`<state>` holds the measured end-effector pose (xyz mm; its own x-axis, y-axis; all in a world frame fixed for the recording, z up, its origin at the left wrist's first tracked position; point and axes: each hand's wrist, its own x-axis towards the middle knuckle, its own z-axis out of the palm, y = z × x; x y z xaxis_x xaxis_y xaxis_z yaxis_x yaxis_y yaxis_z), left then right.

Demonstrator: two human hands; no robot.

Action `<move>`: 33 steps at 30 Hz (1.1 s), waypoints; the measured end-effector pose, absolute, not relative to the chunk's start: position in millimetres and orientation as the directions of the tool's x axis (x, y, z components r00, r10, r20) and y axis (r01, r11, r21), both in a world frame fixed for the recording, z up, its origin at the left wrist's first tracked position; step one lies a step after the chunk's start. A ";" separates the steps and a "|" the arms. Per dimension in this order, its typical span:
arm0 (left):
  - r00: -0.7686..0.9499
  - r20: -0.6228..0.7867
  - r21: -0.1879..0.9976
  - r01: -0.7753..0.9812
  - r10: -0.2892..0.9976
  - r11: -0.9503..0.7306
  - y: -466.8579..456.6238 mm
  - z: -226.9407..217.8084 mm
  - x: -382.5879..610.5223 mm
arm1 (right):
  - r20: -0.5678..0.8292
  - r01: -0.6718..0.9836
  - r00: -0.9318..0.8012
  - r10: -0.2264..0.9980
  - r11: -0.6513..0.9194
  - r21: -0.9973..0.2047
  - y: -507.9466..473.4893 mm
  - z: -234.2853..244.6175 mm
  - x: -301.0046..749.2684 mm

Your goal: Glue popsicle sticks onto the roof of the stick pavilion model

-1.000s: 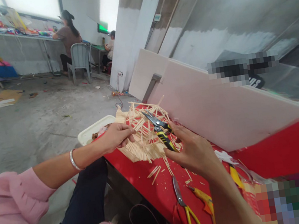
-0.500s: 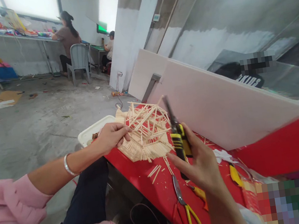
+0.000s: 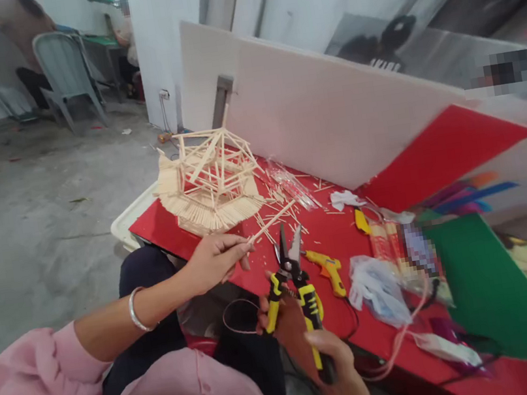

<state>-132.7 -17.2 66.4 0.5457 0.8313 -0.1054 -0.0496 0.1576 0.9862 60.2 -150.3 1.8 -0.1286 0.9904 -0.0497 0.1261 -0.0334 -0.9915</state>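
Between the thumb and fingers of my left hand (image 3: 220,257) is a thin wooden stick (image 3: 274,219), slanting up to the right over the table. My right hand (image 3: 333,349) is wrapped round yellow-and-black shears (image 3: 292,285); their blades stand apart and point upward, just right of my left fingertips. Beyond both hands stands a model frame of wooden sticks (image 3: 218,158) with a skirt of close-set sticks round its base. Behind the shears, other scissors are mostly hidden.
A yellow glue gun (image 3: 328,269) lies on the red table (image 3: 250,275), among loose sticks. Further right are a plastic bag (image 3: 379,289) and a green board (image 3: 491,295). A pale panel (image 3: 290,108) rises along the back. A person (image 3: 21,35) sits near a grey chair (image 3: 64,72).
My view has swung right and down. My left hand has come away from the model with a stick. The shears have come lower, toward me, and their blades are now apart.
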 end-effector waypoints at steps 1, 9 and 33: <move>0.548 -0.127 0.981 -0.054 0.827 0.186 -18.9 61.2 -127.0 | -0.102 0.129 -0.100 0.990 -0.088 -0.988 -156.6 -1.2 68.4; 0.589 -0.076 0.996 0.076 0.804 0.039 -29.0 45.3 -110.5 | -0.199 0.509 -0.065 0.978 -0.139 -0.850 -150.0 9.4 94.1; 0.638 0.009 0.977 0.159 0.770 -0.143 -16.4 32.5 -104.6 | -0.086 0.328 -0.140 0.986 -0.036 -0.944 -129.6 -9.5 91.9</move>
